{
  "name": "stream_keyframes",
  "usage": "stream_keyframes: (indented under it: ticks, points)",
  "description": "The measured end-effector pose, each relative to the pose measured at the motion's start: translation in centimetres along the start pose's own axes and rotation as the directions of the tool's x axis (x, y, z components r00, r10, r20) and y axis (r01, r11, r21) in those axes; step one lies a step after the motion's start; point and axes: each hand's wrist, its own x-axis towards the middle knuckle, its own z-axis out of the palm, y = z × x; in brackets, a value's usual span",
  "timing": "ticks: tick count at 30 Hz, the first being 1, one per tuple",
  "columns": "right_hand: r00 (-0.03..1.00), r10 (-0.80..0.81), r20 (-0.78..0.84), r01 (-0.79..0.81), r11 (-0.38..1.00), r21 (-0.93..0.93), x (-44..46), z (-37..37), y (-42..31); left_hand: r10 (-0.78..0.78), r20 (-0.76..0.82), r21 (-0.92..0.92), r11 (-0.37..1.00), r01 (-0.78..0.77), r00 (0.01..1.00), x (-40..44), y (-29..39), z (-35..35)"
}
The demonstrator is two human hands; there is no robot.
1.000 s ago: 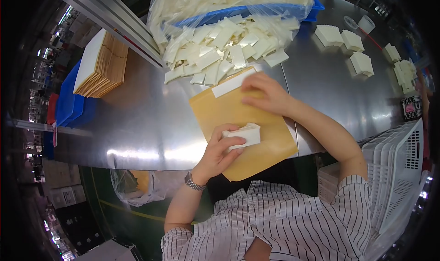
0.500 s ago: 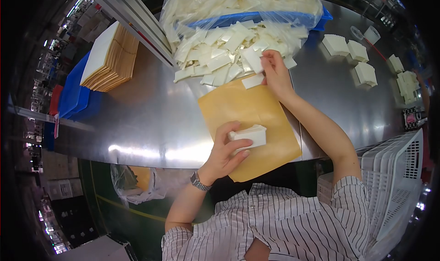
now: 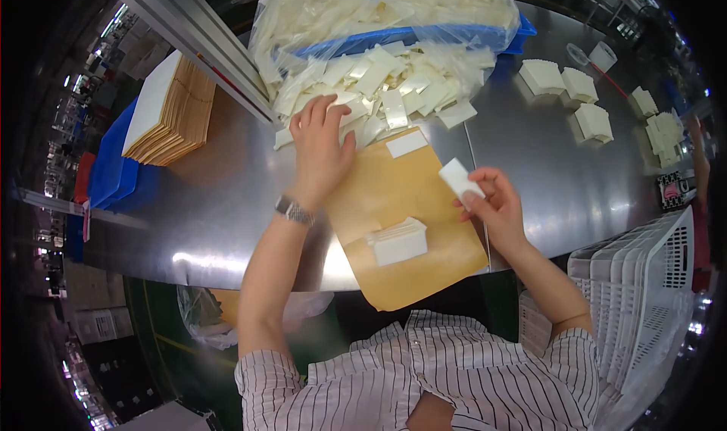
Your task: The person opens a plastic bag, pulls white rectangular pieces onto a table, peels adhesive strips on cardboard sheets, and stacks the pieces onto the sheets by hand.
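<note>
My right hand pinches a flat white rectangular piece between thumb and fingers, above the right edge of a brown envelope-like sheet. My left hand reaches over the left side of a heap of white pieces, fingers apart at its edge; whether they touch a piece I cannot tell. A small stack of white pieces rests on the lower part of the brown sheet, and a single white piece lies flat near its top end.
Behind the heap, a plastic bag of more pieces sits in a blue tray. Several white stacks stand on the metal table to the right. A pile of brown envelopes and a metal post are at left; white crates stand lower right.
My left hand has let go of the small stack and moved up to the heap. My right hand has come from the heap towards me with a white piece.
</note>
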Motion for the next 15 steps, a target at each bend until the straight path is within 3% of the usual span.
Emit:
stream_keyframes:
  ticks: [1,2,4,6,8,9,10,11,13,14,15]
  points:
    - [1.000,0.022,-0.012,-0.022,1.000,0.017,-0.6,0.1,-0.1,0.028,0.037,0.142,0.989,-0.033,0.999,0.8,-0.6,1.1]
    - [1.000,0.014,-0.020,-0.014,1.000,0.011,-1.0,0.1,0.2,0.036,0.030,0.136,0.990,-0.040,0.999,1.3,-1.4,2.0]
    - [0.998,-0.056,-0.038,0.058,0.997,0.054,-1.5,0.3,0.3,-0.009,0.229,0.180,0.983,-0.033,0.973,2.1,-2.6,2.8]
    - [0.998,-0.055,0.009,0.055,0.997,0.047,-2.0,0.0,-0.7,-0.034,0.217,0.124,0.992,0.007,0.976,1.6,-3.2,2.3]
    - [0.997,0.076,-0.012,-0.073,0.983,0.166,-1.9,0.2,-1.2,-0.065,0.221,0.077,0.996,0.049,0.973,0.4,-2.1,0.6]
    - [0.996,0.083,-0.012,-0.080,0.982,0.174,-1.8,0.2,-1.0,-0.206,0.131,-0.208,0.950,0.230,0.970,-0.3,-1.0,-0.6]
    - [0.991,0.133,0.004,-0.131,0.970,0.206,-1.7,0.1,-0.7,-0.363,0.084,-0.484,0.799,0.356,0.928,-1.2,0.1,-1.8]
    - [0.983,0.183,0.020,-0.182,0.954,0.239,-1.6,0.0,-0.4,-0.363,0.092,-0.476,0.802,0.361,0.927,-2.2,1.3,-2.9]
    - [0.988,0.153,0.031,-0.156,0.962,0.226,-1.5,0.0,1.0,-0.517,0.082,-0.855,0.403,0.327,0.852,-4.7,3.4,-4.8]
    - [0.992,0.119,0.042,-0.125,0.971,0.201,-1.5,0.0,1.7,-0.515,0.090,-0.851,0.405,0.335,0.852,-6.3,3.7,-5.6]
    - [0.992,0.121,0.039,-0.127,0.970,0.208,-1.4,0.2,2.1,-0.363,0.050,-0.808,0.532,0.251,0.930,-8.2,3.5,-6.2]
